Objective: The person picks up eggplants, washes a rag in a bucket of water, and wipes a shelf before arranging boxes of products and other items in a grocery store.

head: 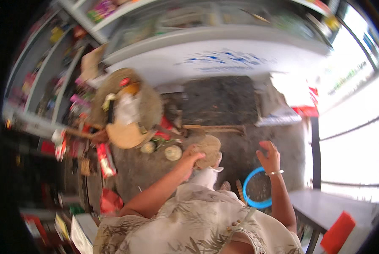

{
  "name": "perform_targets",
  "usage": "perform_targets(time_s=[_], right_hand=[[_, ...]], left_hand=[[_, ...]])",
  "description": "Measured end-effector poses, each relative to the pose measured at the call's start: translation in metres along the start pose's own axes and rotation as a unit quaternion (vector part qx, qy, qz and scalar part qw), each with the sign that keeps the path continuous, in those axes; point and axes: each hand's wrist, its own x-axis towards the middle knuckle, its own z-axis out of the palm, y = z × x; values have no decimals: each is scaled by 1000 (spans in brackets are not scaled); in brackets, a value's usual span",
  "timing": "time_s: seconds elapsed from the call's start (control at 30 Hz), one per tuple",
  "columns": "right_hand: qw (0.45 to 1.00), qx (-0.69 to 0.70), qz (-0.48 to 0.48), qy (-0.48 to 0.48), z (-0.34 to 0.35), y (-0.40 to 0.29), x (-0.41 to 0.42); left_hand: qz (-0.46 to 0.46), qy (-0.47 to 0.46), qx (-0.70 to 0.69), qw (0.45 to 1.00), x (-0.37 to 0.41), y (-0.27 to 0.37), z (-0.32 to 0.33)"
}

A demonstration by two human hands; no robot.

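My left hand (190, 158) grips a flat, rounded tan pad (209, 149), with the thumb across its near face. What it is made of is too blurred to tell. Out to the right, my right hand (270, 158) is raised with nothing in it, thumb and fingers apart and a bracelet at the wrist. Near that forearm a blue ring-shaped rim (244, 190), perhaps of a basin or sieve, shows low down. Beyond my left hand, two pale round objects (173, 153) lie near the foot of a cluttered round stool or table (153, 104).
A long white chest or counter (164, 63) spans the far side, a dark mat or board (221, 100) before it. Goods-filled shelves (40, 76) stand at left. A grey table (329, 203) with a red object (338, 231) is at right. A red-and-white packet (106, 160) lies left.
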Motion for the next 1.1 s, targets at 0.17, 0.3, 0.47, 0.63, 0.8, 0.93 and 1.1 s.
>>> perform_targets(time_s=[0.17,0.3,0.47,0.63,0.8,0.93,1.1], right_hand=[[856,379,34,-350,70,-130,-8],[785,413,-31,-461,146,-186,-22],[841,280,-136,-444,233,-269,-36],[853,167,-219,-444,319,-372,-57],[816,158,-219,-510,414,-434,-77],[664,292,-98,-682,481,-480,-82],[609,305,-94,-726,553,-542,-69]], left_hand=[[44,22,-73,996,-81,10,-45],[54,32,-107,992,-127,22,-80],[120,115,-190,968,-165,22,-173],[192,233,-121,946,-212,42,-279],[222,330,-143,906,-255,69,-358],[279,341,-270,856,-281,94,-415],[352,312,-319,823,-292,125,-500]])
